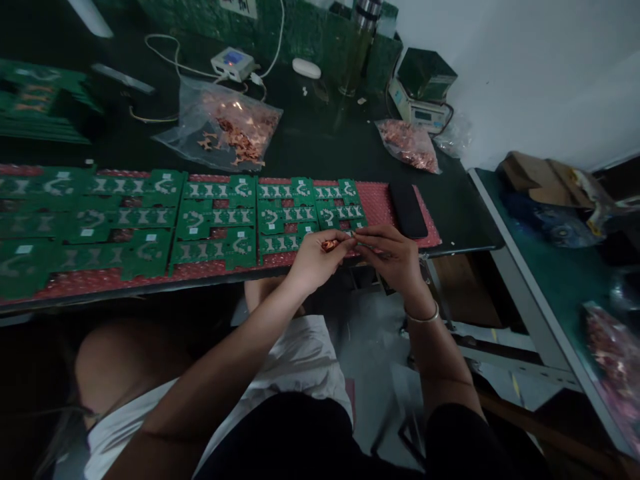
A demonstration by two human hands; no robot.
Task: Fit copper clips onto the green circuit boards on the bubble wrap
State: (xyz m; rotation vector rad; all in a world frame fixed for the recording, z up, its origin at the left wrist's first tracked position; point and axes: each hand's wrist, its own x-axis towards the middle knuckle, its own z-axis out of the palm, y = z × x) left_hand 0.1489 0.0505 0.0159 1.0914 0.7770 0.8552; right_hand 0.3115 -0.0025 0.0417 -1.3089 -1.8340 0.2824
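Observation:
My left hand (320, 260) is curled closed around several small copper pieces (329, 245), which glint between thumb and fingers. Its fingertips meet those of my right hand (393, 257), which is pinched closed; whatever lies in that pinch is too small to make out. Both hands are over the table's front edge, by the rightmost green circuit board panel (341, 212). More board panels (215, 217) lie in a row to the left, with pale bone-shaped pads on them. Under them is pink bubble wrap (377, 203).
A black phone (407, 210) lies right of my hands. Behind the boards sits an open plastic bag of copper pieces (240, 127); another bag (409, 145) rests near a device with a display (417, 110). Stacked boards (45, 103) stand far left. A side table (545, 273) is at right.

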